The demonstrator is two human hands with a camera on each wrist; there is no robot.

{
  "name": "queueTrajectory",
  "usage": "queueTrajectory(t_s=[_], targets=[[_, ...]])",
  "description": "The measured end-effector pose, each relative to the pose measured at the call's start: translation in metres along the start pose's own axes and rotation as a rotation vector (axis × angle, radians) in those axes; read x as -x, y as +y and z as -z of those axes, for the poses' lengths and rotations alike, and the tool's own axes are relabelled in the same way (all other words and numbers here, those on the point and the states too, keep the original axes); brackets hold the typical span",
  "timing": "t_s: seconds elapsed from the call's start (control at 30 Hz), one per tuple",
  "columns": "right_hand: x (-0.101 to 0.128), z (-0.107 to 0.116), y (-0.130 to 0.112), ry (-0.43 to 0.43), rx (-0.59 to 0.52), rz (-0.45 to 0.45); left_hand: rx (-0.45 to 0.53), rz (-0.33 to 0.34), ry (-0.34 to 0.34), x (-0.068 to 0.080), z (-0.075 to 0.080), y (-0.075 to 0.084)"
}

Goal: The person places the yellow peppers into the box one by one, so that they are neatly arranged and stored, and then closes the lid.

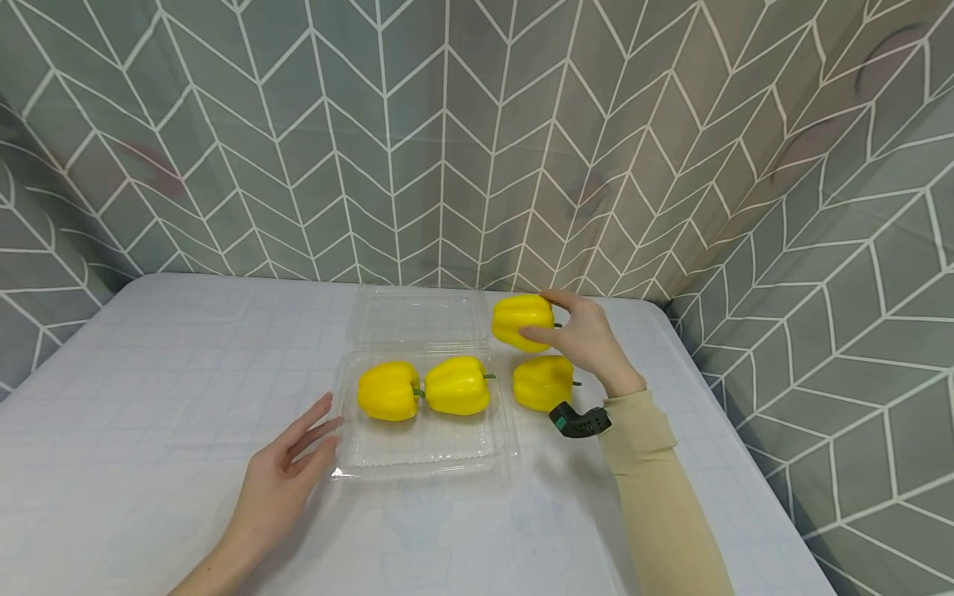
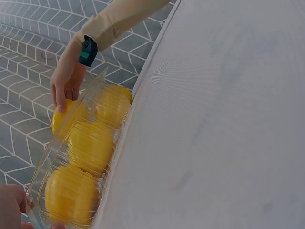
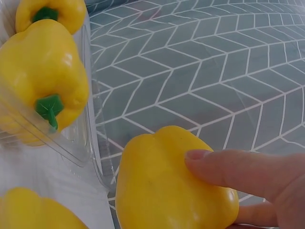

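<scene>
Our right hand [image 1: 589, 335] grasps the far pepper [image 1: 522, 321]; our left hand [image 1: 286, 468] rests released against the tray [image 1: 425, 451]. A loose fingertip grip could let it roll.

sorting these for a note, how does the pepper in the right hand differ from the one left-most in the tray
The held pepper is outside the clear tray, gripped by the right hand; the left-most pepper lies inside it, untouched, beside another. Both are yellow, similar in size.
</scene>
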State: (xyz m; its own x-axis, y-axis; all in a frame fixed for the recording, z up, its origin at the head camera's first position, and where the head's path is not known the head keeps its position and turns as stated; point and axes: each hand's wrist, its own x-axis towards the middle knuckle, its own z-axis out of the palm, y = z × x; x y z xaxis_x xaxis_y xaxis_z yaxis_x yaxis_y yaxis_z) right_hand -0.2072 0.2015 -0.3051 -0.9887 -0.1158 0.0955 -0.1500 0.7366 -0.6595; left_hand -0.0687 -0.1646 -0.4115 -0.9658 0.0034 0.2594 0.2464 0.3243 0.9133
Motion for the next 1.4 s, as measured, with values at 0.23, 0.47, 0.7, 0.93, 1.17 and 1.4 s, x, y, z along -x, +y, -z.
queueTrajectory(t_s=[0.23, 0.47, 0.7, 0.93, 1.17, 1.4], targets=[[0.003, 0.001, -0.006, -0.004, 0.003, 0.022, 0.000, 0.005, -0.001, 0.000, 0.000, 0.000], [0.007, 0.001, -0.012, -0.015, 0.001, 0.053, 0.005, -0.002, -0.001, 0.000, 0.000, -0.001], [0.009, 0.000, -0.017, -0.019, 0.018, 0.072, 0.010, 0.004, -0.004, 0.000, 0.000, -0.001], [0.010, -0.003, -0.020, -0.019, 0.033, 0.091, 0.010, 0.005, -0.008, 0.001, 0.000, -0.001], [0.013, -0.007, -0.025, -0.031, 0.030, 0.108, 0.014, -0.008, -0.011, 0.000, 0.000, -0.001], [0.015, -0.012, -0.031, -0.045, 0.028, 0.116, 0.014, -0.009, -0.011, 0.000, 0.000, -0.001]])
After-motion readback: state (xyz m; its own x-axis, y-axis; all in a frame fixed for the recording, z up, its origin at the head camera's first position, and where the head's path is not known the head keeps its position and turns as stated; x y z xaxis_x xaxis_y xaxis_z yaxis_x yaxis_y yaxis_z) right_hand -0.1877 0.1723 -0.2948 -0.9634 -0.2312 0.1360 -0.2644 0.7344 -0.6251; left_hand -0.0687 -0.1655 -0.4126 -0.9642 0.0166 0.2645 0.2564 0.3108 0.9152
